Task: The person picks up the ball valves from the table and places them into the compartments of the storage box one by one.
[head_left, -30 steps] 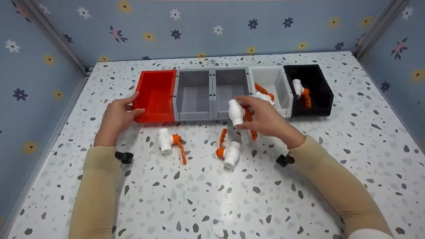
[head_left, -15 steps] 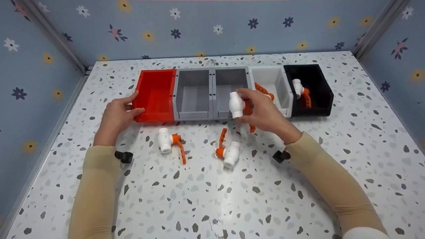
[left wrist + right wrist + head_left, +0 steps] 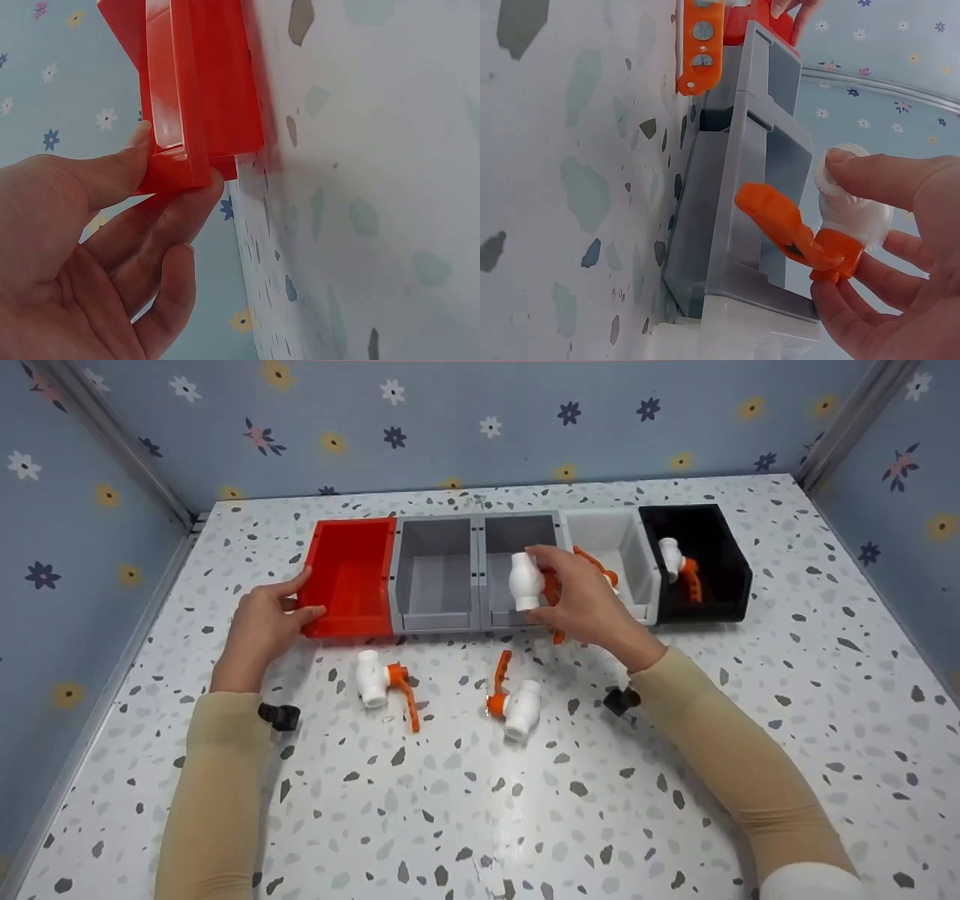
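Note:
My right hand [image 3: 585, 596] holds a white ball valve [image 3: 526, 582] with an orange lever over the front of the right grey bin [image 3: 495, 619]. The right wrist view shows the valve's orange lever [image 3: 780, 221] in front of the bin's lip, with my thumb on one white end. At the far left, my left hand [image 3: 262, 626] grips the front left corner of the red bin [image 3: 352, 615], thumb inside its lip and fingers outside. Two more ball valves lie on the table: a left one [image 3: 371, 679] and a middle one [image 3: 523, 710].
Five bins stand in a joined row. Beside the red one is the left grey bin [image 3: 439, 619]. The white bin [image 3: 637, 613] contains a valve partly hidden by my right hand. The black bin [image 3: 724, 604] holds another valve [image 3: 670, 559]. Patterned walls enclose the speckled table [image 3: 420, 825].
My right hand has lifted the ball valve and moved it away from me, slightly left, to over the right grey bin. My left hand stays on the red bin.

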`<state>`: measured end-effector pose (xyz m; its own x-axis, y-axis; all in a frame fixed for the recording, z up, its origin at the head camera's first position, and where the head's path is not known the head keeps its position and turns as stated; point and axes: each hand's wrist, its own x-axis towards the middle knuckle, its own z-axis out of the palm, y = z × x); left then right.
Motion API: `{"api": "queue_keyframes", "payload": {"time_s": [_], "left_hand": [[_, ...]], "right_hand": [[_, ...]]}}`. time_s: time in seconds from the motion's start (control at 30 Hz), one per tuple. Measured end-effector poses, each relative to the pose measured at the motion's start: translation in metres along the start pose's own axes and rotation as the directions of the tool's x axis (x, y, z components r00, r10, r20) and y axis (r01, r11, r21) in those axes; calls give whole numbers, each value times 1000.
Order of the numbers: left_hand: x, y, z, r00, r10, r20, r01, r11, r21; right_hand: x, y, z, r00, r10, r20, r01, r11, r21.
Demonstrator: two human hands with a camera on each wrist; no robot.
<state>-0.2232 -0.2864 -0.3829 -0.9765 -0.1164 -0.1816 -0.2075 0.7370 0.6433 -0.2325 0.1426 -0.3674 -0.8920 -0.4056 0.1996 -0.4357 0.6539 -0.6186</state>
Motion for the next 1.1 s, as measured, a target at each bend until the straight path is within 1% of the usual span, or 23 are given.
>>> {"api": "queue_keyframes", "payload": {"time_s": [0.33, 0.57, 0.73, 0.87, 1.1], "left_hand": [[0, 1, 0, 1000, -8, 5, 8, 1000, 1], [1, 0, 2, 1000, 1, -10, 0, 1000, 6], [1, 1, 2, 1000, -22, -4, 22, 1000, 0], [1, 1, 2, 1000, -19, -3, 19, 1000, -7], [0, 1, 2, 1000, -10, -7, 10, 1000, 1]], "right_hand": [[10, -2, -2, 999, 11, -33, -11, 1000, 2], [19, -4, -3, 998, 32, -47, -32, 999, 7], [26, -5, -4, 997, 42, -62, -42, 999, 0], [31, -2, -4, 994, 41, -100, -43, 999, -24], [38, 10, -3, 984, 89, -152, -87, 996, 22]]}}
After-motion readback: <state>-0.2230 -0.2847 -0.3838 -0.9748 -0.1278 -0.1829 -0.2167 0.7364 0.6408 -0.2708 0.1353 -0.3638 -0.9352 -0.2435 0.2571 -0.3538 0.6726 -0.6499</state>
